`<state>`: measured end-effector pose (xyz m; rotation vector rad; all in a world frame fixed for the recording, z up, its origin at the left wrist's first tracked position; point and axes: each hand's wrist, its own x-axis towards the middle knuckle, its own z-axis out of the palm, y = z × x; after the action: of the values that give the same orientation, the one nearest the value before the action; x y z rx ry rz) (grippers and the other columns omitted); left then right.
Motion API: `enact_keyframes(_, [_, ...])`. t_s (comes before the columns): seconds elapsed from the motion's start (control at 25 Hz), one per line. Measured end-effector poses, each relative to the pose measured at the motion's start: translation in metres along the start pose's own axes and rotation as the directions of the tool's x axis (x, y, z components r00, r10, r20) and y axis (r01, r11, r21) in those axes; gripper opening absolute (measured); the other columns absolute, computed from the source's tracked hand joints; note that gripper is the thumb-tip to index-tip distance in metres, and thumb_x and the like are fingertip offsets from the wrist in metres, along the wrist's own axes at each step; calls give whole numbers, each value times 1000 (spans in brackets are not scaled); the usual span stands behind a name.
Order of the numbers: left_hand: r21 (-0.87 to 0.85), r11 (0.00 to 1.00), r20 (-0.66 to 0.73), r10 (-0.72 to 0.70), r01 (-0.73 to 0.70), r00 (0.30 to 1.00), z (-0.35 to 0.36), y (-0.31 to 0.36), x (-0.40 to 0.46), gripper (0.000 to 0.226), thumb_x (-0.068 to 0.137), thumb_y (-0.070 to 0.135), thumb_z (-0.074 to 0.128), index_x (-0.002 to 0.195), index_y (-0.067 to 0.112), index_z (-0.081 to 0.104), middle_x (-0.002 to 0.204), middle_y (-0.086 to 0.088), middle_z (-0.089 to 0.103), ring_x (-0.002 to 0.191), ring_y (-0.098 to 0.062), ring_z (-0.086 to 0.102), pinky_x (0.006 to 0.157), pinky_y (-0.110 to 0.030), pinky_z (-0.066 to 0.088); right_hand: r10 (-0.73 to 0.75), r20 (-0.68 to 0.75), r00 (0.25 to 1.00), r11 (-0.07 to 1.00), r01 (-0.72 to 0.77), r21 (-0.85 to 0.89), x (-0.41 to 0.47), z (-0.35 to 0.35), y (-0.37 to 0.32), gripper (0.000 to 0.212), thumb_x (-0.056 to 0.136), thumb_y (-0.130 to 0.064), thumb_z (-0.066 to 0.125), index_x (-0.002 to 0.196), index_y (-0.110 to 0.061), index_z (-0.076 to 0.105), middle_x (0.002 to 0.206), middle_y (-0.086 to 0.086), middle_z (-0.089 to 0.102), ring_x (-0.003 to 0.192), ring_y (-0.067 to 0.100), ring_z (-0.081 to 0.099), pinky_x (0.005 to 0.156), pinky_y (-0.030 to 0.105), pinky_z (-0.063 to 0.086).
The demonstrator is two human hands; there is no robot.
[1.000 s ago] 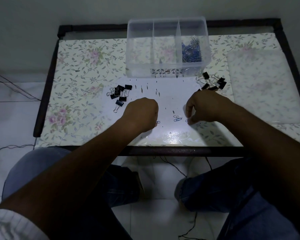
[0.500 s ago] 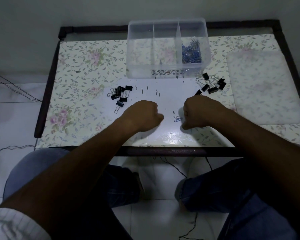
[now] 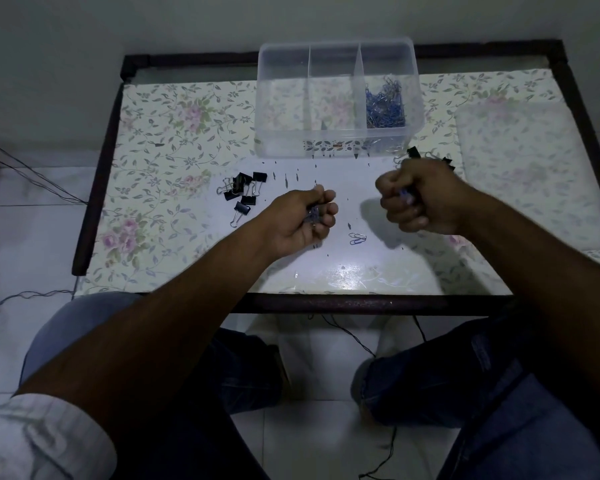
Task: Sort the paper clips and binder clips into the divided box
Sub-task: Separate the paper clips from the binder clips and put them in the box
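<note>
Both hands are raised just above the bench (image 3: pixel 174 140), each with a small catch of paper clips, and the step in hand looks like carrying them to the divided box (image 3: pixel 281 98) at the top centre of the frame. To do it well, keep the fingers curled until each hand is right over the right-hand compartment, where the blue pile of paper clips (image 3: pixel 385 103) already lies, then let go low inside the walls so nothing bounces into the two other compartments, which look empty. Taking one hand at a time would be wise, since that compartment is narrow.

The left hand (image 3: pixel 300 221), at centre frame, is turned partly palm-up, its grip closed loosely around a bluish bunch of clips that shows between the fingers. The right hand (image 3: pixel 418 199), at centre right, has a tighter closed grip; a bit of blue clip shows at the thumb.

A couple of loose paper clips (image 3: pixel 356 238) remain on the bench between the hands. One heap of black binder clips (image 3: pixel 244 194) sits left of the left hand; another heap (image 3: pixel 414 154) is mostly hidden behind the right hand, just below the box's lower right corner.
</note>
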<state>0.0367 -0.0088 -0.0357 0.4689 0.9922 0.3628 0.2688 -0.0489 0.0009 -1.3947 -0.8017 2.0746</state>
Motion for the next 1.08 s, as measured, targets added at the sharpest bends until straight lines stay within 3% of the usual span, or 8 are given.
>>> enact_keyframes(0.08, [89,996,-51,24,-19,998,5,-6,6,25,108,10,38,112,9,63,72,-1,56,55,-11,45,47,-22,34,-116,147,982,958,72,277,-4,-2,-4,19,68,-25,41,69,-22,22,59,-4,17,48,11,12,40,16,14])
enact_keyframes(0.16, [439,891,-134,190,-113,973,15,-14,7,31,104,7,38,112,10,68,70,-1,56,55,-13,44,49,-23,33,-207,189,960,911,119,394,-3,5,-4,15,71,-28,41,67,-20,28,56,-5,25,47,10,16,38,16,17])
enact_keyframes(0.24, [911,339,36,504,-236,863,23,-25,6,26,102,18,50,104,16,76,83,0,71,70,-15,59,61,-27,44,-225,165,960,882,129,453,-2,14,-4,11,72,-26,39,64,-19,38,54,-6,35,44,9,23,37,16,19])
enact_keyframes(0.32, [967,-158,254,561,-200,787,28,-33,0,21,95,37,64,105,27,79,94,4,77,84,-15,65,69,-26,40,-179,86,980,869,116,482,0,20,-4,11,71,-21,39,63,-18,45,56,-6,38,43,7,29,35,18,20])
enact_keyframes(0.44, [913,-385,344,549,-135,761,32,-36,5,20,93,44,66,102,35,80,91,6,77,86,-18,67,67,-26,36,-54,-71,996,908,78,412,4,15,-1,20,81,-14,35,67,-19,48,62,-6,34,50,9,19,39,20,15])
enact_keyframes(0.68, [851,-526,338,531,-11,777,39,-42,11,19,98,31,60,89,22,73,79,2,68,73,-23,63,61,-28,37,-20,-344,939,970,102,221,5,5,-5,23,88,-23,43,78,-14,62,62,-6,24,56,13,8,42,21,11])
enact_keyframes(0.84, [817,-577,331,493,17,805,42,-44,7,16,98,20,53,85,14,59,62,3,40,51,-16,37,50,-28,20,-8,-360,933,968,97,230,9,5,-3,30,93,-31,48,70,-18,62,62,-7,23,50,11,11,40,21,14])
enact_keyframes(1.08, [902,-430,271,500,-35,823,35,-42,6,12,93,20,52,87,10,58,64,1,47,55,-19,45,49,-28,23,1,-410,912,940,139,312,13,9,0,29,98,-31,48,75,-16,57,61,-5,34,50,11,24,43,21,25])
